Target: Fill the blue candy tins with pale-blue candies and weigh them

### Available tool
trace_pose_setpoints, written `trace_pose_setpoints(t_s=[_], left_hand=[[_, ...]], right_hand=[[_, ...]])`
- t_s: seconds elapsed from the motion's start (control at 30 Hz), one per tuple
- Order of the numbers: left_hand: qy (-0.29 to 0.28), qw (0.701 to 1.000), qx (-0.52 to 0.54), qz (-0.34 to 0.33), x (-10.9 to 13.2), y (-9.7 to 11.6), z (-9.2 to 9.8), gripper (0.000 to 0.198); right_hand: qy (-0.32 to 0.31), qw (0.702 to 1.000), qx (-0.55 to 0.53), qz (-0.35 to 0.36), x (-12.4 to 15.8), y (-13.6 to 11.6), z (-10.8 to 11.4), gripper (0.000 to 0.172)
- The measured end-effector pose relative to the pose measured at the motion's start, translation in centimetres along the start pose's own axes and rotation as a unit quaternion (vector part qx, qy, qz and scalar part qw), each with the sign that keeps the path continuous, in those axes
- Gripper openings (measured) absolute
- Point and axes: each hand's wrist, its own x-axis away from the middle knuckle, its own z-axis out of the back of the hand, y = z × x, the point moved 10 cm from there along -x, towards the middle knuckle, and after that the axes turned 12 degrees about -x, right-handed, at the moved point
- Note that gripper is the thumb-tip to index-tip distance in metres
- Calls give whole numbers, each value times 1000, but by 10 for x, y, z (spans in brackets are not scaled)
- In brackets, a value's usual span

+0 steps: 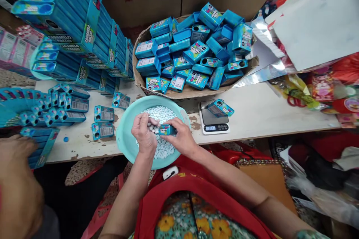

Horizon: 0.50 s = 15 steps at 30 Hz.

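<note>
Over a turquoise bowl (125,119) of small pale candies (165,151), my left hand (144,132) is closed around several candies, held at the mouth of a small blue box. My right hand (181,134) grips that blue box (165,129), which lies on its side with its open end toward my left hand. Right of the bowl, a digital scale (214,119) has another blue box (221,108) resting tilted on its plate.
Behind the bowl stands a cardboard tray (168,95) heaped with blue boxes. Stacks of blue packs (75,26) rise at the left, with loose boxes (103,114) nearby. Another person's hand (17,171) touches a pack at the far left. Wrappers (303,93) lie at the right.
</note>
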Motion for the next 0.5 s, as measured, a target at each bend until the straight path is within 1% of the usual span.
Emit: trace_pose_setpoints(t_s=[0.07,0.13,0.23,0.3,0.4,0.5], left_hand=[[10,999,-4,-33,3,8,0,17],[18,998,-18,-52,3,7,-2,18],[20,999,-21,-14,-3,-12,-3,20],[14,1000,2,10,-7,-21,-4,19],[-7,999,26,17,-7,-19,-7,19],[-30,999,16,17,-3,-11,-11,20]], right_hand=[[0,1000,-9,10,1,-5,2,31],[10,1000,-12,13,1,-2,5,31],[30,999,-20,-12,1,18,7,28],[26,999,-34,-21,0,29,6,29],[20,998,-51,-22,0,35,6,31],[22,997,-66,-25,1,35,6,31]])
